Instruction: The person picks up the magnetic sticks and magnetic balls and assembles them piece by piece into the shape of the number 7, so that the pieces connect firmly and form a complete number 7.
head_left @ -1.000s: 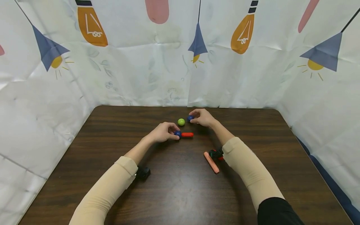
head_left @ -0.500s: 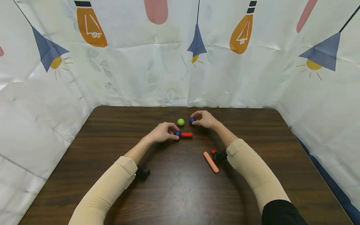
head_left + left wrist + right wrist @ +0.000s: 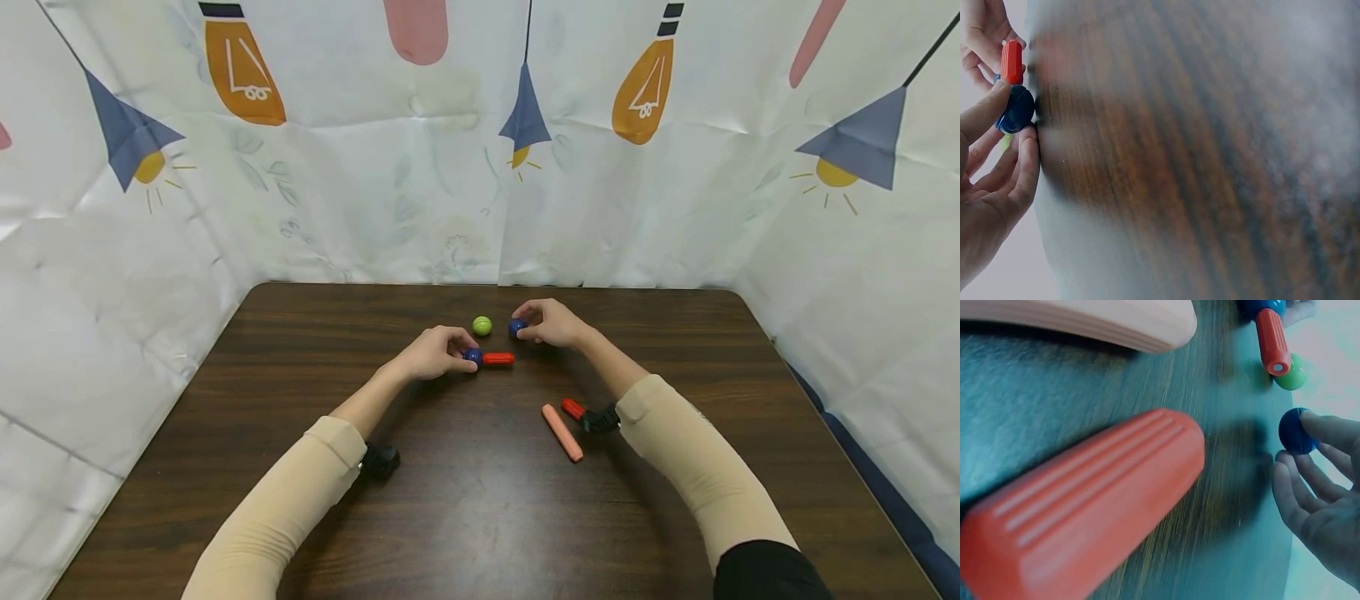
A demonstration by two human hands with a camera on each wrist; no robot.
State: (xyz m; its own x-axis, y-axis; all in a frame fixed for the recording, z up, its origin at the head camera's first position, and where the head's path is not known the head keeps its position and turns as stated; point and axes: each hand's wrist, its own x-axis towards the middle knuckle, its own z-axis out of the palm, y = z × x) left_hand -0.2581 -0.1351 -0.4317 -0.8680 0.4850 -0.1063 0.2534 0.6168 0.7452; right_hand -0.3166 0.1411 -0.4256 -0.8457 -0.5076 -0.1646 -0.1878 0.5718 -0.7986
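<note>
My left hand pinches one blue ball at the red grooved rod's end, my right hand another blue ball; steady fingertips should prevent rolling.

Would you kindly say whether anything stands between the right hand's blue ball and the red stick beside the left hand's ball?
Nothing visible does: in the head view, the gap from the blue ball in the right hand to the red stick looks clear. The green ball lies left of that ball, outside the gap.
</note>
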